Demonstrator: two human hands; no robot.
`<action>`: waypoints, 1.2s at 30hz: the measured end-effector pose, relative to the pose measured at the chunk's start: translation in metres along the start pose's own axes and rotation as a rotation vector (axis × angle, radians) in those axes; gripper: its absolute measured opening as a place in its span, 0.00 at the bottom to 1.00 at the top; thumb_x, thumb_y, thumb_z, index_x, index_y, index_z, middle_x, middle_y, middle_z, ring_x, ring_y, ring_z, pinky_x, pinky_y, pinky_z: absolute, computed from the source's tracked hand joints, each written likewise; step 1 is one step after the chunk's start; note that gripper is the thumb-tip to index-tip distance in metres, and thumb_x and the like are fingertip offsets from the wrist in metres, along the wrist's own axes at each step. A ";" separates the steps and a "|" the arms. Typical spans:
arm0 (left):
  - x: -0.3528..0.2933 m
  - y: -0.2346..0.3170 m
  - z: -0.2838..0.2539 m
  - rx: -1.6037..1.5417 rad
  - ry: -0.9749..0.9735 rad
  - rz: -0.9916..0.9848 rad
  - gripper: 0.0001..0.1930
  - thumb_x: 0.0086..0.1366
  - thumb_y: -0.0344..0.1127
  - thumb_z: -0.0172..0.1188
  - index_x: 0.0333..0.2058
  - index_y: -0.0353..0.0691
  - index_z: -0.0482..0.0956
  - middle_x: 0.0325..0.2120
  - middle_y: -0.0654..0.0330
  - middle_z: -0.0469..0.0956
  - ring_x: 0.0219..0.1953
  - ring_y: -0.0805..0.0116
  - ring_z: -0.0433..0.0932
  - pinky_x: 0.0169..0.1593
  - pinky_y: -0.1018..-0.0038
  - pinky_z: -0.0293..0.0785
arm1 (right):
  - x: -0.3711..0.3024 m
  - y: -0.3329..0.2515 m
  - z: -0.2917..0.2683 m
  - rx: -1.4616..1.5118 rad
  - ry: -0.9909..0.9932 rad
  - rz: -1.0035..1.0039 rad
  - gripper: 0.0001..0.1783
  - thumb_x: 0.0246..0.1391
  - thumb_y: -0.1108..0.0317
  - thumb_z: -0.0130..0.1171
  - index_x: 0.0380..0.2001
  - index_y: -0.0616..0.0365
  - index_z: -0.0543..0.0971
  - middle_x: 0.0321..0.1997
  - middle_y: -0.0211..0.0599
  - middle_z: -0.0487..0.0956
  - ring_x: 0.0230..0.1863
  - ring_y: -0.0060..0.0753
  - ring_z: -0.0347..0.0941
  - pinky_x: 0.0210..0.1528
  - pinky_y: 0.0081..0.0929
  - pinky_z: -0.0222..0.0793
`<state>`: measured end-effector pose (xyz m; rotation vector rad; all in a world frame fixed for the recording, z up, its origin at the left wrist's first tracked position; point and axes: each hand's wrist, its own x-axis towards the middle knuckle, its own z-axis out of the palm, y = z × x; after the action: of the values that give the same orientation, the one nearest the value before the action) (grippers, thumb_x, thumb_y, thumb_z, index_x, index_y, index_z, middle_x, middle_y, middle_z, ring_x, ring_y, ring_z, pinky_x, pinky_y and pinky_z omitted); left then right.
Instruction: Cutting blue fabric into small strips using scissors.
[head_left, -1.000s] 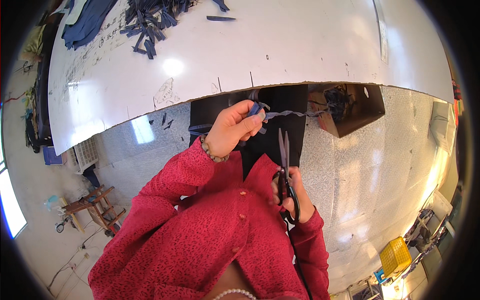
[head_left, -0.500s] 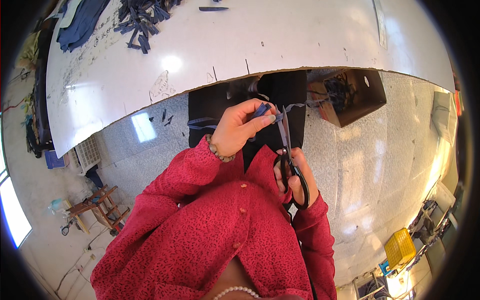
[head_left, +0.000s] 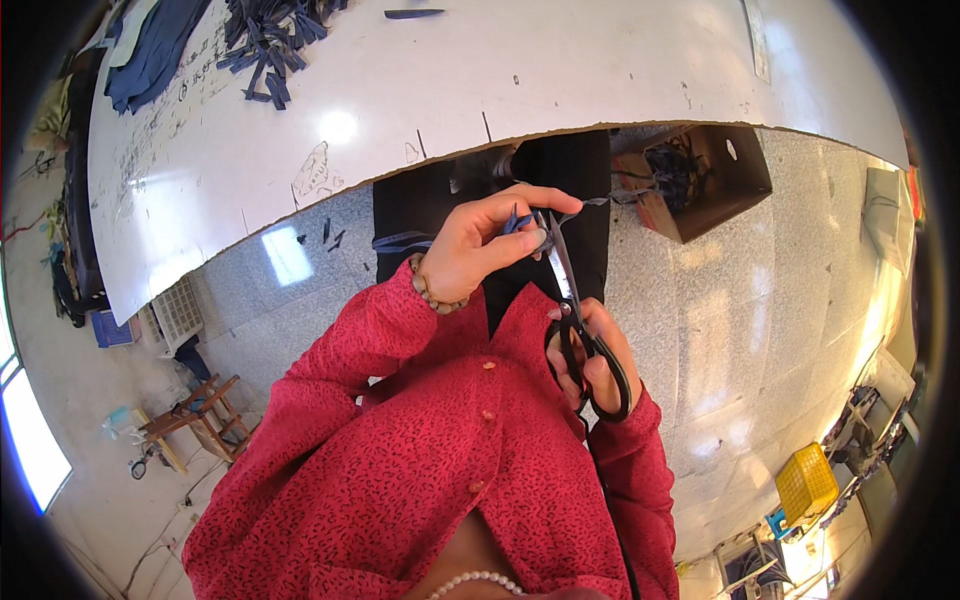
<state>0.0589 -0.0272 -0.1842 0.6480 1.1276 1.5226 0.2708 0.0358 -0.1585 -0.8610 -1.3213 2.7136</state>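
Left hand (head_left: 468, 245) pinches blue strips (head_left: 517, 220), grip closed; right hand (head_left: 600, 372) grasps scissors (head_left: 569, 308). A slip could nick fingertips (head_left: 572, 206), seemingly beside the blades (head_left: 560, 258).

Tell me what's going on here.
The left hand holds some blue pieces, and a thin strip runs from its fingers toward the box on the right. The right hand holds the scissors, their blades up against the left hand's work; whether they have cut through can't be seen. A pile of dark blue scraps lies on the table.
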 end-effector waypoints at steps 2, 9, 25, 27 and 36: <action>0.001 0.006 -0.005 -0.020 -0.078 -0.041 0.06 0.61 0.28 0.53 0.25 0.38 0.70 0.47 0.53 0.75 0.28 0.85 0.63 0.33 0.86 0.61 | -0.002 0.001 0.001 0.039 -0.018 0.006 0.47 0.41 0.28 0.57 0.46 0.62 0.61 0.22 0.30 0.68 0.11 0.17 0.61 0.13 0.14 0.56; -0.004 0.005 -0.004 -0.020 -0.077 -0.143 0.06 0.63 0.32 0.53 0.28 0.38 0.71 0.37 0.56 0.73 0.26 0.82 0.63 0.28 0.85 0.59 | -0.010 0.003 0.002 0.078 -0.001 -0.008 0.49 0.41 0.28 0.58 0.49 0.64 0.62 0.20 0.32 0.68 0.09 0.16 0.59 0.10 0.13 0.53; -0.011 0.010 -0.002 0.021 0.064 -0.118 0.05 0.65 0.33 0.54 0.33 0.37 0.74 0.32 0.62 0.74 0.21 0.86 0.58 0.23 0.87 0.54 | 0.093 -0.148 -0.040 -1.521 0.660 -0.434 0.23 0.46 0.64 0.64 0.44 0.55 0.67 0.31 0.40 0.78 0.33 0.44 0.77 0.35 0.35 0.71; -0.010 0.007 -0.001 0.063 0.101 -0.174 0.06 0.65 0.33 0.55 0.34 0.36 0.75 0.29 0.64 0.75 0.20 0.87 0.58 0.23 0.87 0.54 | 0.113 -0.161 -0.052 -1.644 0.623 -0.518 0.21 0.50 0.64 0.61 0.45 0.56 0.68 0.37 0.40 0.77 0.37 0.44 0.76 0.39 0.33 0.70; -0.007 0.011 -0.003 0.025 0.226 -0.263 0.08 0.65 0.34 0.56 0.35 0.36 0.78 0.27 0.70 0.76 0.26 0.88 0.64 0.26 0.88 0.60 | 0.090 -0.101 -0.013 -0.940 0.520 -0.768 0.07 0.50 0.81 0.57 0.35 0.63 0.74 0.35 0.40 0.80 0.39 0.34 0.78 0.45 0.24 0.70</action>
<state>0.0535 -0.0343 -0.1744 0.3332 1.3475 1.3800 0.1770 0.1315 -0.1336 -0.7350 -2.1523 1.1525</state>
